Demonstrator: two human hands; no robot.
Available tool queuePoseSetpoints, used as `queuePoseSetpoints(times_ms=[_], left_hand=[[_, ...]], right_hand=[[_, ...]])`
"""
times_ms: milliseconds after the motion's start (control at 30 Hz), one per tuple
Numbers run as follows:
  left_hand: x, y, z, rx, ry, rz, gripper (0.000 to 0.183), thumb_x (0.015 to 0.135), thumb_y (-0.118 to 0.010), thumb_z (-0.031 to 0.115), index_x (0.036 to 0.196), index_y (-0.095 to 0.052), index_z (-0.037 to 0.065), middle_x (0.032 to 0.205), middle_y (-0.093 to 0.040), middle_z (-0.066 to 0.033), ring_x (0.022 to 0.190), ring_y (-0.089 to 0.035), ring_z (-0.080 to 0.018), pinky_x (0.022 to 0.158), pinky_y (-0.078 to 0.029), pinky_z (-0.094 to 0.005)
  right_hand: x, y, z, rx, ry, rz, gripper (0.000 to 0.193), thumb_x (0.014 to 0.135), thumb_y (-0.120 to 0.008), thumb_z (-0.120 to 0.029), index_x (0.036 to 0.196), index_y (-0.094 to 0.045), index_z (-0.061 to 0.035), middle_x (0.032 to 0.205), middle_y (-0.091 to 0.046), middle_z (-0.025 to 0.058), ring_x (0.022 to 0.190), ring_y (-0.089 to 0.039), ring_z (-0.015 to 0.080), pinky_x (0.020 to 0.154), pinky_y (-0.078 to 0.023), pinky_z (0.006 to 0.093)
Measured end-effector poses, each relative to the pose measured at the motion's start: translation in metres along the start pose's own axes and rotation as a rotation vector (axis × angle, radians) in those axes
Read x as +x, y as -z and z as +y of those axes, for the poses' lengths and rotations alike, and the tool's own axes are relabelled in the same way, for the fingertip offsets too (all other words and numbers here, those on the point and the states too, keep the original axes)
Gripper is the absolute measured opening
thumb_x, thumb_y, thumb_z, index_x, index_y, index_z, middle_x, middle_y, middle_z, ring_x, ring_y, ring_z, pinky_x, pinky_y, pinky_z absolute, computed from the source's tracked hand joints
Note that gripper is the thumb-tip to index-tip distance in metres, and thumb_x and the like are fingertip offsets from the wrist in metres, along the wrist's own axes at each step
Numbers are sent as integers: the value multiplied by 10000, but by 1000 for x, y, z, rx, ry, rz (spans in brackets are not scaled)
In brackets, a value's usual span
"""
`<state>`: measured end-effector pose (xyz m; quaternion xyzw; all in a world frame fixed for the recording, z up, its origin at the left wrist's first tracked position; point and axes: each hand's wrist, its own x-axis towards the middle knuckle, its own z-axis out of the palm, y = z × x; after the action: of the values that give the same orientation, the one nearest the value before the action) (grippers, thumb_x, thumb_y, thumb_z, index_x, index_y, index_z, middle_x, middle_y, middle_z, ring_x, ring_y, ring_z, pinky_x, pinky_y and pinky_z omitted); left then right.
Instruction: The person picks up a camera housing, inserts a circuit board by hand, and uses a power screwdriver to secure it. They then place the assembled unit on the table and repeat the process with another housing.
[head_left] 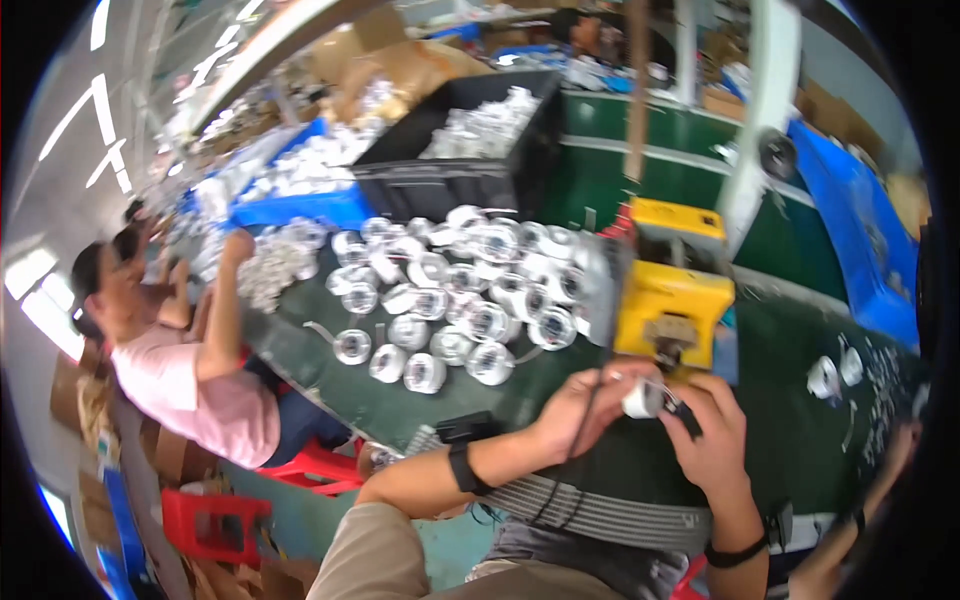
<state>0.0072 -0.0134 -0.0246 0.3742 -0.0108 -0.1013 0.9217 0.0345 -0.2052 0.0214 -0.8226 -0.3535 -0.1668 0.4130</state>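
Observation:
My left hand is closed on a small white round housing, held in front of the yellow bench machine. At the housing's right side, my right hand pinches with thumb and fingers; a small dark thing shows there, too blurred to name. The machine's metal working part sits just above both hands. A dark cord runs down past my left hand. To the left lies a large group of similar white round housings with shiny fronts, some with short wires.
A black crate and a blue bin, both holding white parts, stand behind the housings. A co-worker in pink sits at left. Two white pieces and scattered scraps lie at right, near another person's arm.

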Motion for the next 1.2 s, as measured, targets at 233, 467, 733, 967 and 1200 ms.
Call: queuePoseSetpoints(times_ms=[233, 467, 733, 967, 1200], left_hand=[[-6, -3, 11, -18, -101, -162, 339, 906, -469, -5, 1232, -554, 26, 1415, -411, -122, 1293, -413, -258, 1067, -327, -425], [-7, -13, 6, 89, -54, -230, 484, 910, -483, 132, 1387, -424, 77, 1466, -345, -140, 1304, -390, -273, 1036, -350, -427], [-8, -16, -2, 119, -84, -264, 580, 916, -495, 164, 1455, -288, 107, 1510, -265, -126, 1350, -312, -257, 1101, -259, -412], [-9, -21, 1, 419, -112, -112, 504, 970, -468, 113, 1442, -296, 65, 1355, -442, -111, 1250, -428, -197, 1042, -350, -357], [0, -11, 2, 349, -6, -3, 335, 964, -455, 30, 1294, -441, -25, 1156, -557, -101, 1005, -590, -158, 837, -579, -310]], right_hand=[[5, 1, 8, 537, -243, -161, 178, 807, -688, -37, 984, -698, -28, 845, -644, 86, 716, -628, 163, 632, -493, 263], [-4, -16, 8, 687, -320, -22, 185, 753, -740, 13, 929, -681, 12, 818, -655, 95, 672, -661, 134, 578, -508, 225], [-9, -22, 6, 283, -134, 129, 258, 738, -747, 5, 965, -624, 11, 982, -623, 128, 893, -653, 185, 712, -510, 252], [-8, -37, 9, 634, -351, 66, 272, 800, -702, -26, 1050, -598, 3, 973, -665, 125, 781, -668, 141, 646, -537, 250], [36, -31, 0, 7, 62, 186, 281, 804, -680, -58, 1066, -612, 18, 969, -637, 147, 850, -638, 256, 729, -505, 330]])
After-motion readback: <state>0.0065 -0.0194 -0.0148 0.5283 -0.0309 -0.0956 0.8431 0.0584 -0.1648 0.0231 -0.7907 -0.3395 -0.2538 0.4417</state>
